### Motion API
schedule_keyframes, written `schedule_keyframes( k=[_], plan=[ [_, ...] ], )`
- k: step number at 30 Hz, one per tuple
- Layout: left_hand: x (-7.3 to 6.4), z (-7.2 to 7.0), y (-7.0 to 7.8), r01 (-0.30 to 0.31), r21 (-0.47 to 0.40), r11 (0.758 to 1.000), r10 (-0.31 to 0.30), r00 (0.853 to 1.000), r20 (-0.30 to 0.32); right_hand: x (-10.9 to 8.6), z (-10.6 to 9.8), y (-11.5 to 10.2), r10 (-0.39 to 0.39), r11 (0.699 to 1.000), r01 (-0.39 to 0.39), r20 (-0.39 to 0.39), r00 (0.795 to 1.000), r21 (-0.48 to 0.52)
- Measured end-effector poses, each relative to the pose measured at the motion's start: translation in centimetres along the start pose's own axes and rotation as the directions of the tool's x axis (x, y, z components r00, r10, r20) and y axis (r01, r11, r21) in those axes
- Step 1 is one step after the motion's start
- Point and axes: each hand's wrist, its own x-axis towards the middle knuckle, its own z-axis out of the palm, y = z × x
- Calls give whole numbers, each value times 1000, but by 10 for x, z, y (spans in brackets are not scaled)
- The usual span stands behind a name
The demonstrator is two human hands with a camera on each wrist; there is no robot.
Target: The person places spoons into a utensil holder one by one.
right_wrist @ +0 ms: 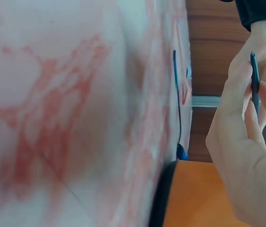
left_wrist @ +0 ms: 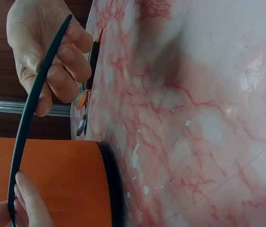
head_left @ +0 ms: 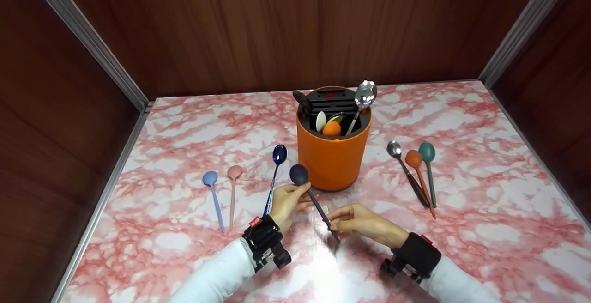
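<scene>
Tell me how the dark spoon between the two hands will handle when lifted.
The dark spoon is probably stiff: its slim handle spans both hands without visible sagging. It looks light, since the left hand and right hand merely pinch it. Its broad head may make that end dip if held near the tip.

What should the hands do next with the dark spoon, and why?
I'd probably raise the dark spoon a little toward the orange holder. The left hand pinches it near the bowl and the right hand near the handle's end, and a silver spoon leans bowl-up in that holder.
</scene>
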Motion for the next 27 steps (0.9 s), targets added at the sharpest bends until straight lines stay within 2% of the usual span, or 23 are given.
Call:
schedule_keyframes(
  k=[10, 17, 27],
  plan=[
    [-6, 6, 17, 4, 39, 999, -4, 1000, -5, -6, 0, -19, -5, 998, 5, -1, 1000, -56],
    [-11, 8, 32, -45, 83, 996, 45, 999, 11, -11, -3, -34, -21, 993, 21, 5, 1000, -114],
    [-17, 17, 54, -53, 17, 998, 52, 998, 33, -15, -6, -54, -34, 984, 35, 6, 999, -174]
  ],
)
